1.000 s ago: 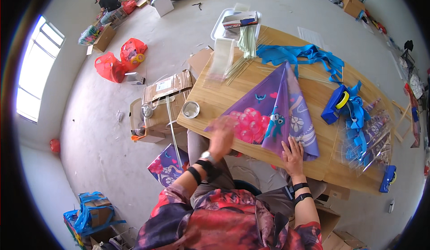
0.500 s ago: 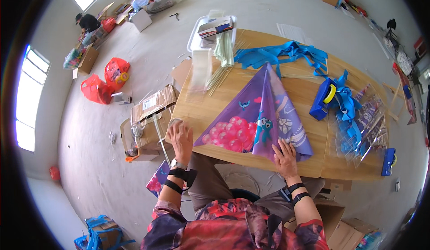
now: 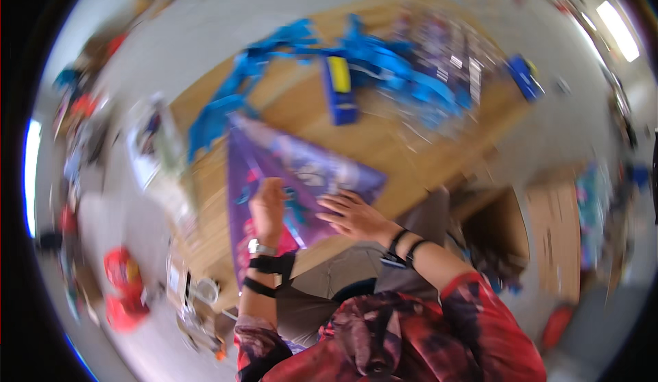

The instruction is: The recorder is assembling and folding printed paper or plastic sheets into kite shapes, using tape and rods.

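A purple triangular sheet with a cartoon print, like a kite's sail, lies folded along the table's near edge. My right hand rests on its right part, fingers stretched out and flat. Over its middle is my left hand, smeared by motion, its fingers hard to make out. Whether the left hand touches the sheet cannot be told. Beyond the sheet stands a blue tape dispenser with a yellow part.
Blue fabric strips lie across the wooden table. Clear plastic packages and a second blue dispenser are at the far right. An open cardboard box stands below the right edge; red bags are on the floor at left.
The view has swung to the right and blurred. My left hand has come from the table's left edge to above the sheet. My right hand remains on the sheet.
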### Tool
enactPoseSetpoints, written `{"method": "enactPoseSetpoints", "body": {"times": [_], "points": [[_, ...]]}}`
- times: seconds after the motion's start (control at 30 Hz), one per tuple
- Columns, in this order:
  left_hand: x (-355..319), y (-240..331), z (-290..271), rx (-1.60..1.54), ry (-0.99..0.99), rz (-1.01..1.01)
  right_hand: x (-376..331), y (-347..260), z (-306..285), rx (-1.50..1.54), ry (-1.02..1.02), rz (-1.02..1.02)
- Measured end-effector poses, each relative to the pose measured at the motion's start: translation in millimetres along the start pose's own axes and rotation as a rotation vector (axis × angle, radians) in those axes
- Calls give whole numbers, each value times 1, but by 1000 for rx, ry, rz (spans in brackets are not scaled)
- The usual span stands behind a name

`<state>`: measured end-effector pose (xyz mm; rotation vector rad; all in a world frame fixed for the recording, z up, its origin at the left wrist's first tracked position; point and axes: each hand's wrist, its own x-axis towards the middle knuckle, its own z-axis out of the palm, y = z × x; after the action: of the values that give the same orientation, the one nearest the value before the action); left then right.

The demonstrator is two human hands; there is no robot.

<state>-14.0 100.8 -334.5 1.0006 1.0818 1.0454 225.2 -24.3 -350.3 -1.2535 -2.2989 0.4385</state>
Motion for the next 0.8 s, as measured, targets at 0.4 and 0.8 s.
{"method": "enactPoseSetpoints", "body": {"times": [0.4, 0.8], "points": [[-54, 31, 102, 878, -211, 467, -64, -6, -31, -41, 468, 193], [-150, 12, 64, 877, -243, 235, -365, -20, -97, -441, -79, 940]]}}
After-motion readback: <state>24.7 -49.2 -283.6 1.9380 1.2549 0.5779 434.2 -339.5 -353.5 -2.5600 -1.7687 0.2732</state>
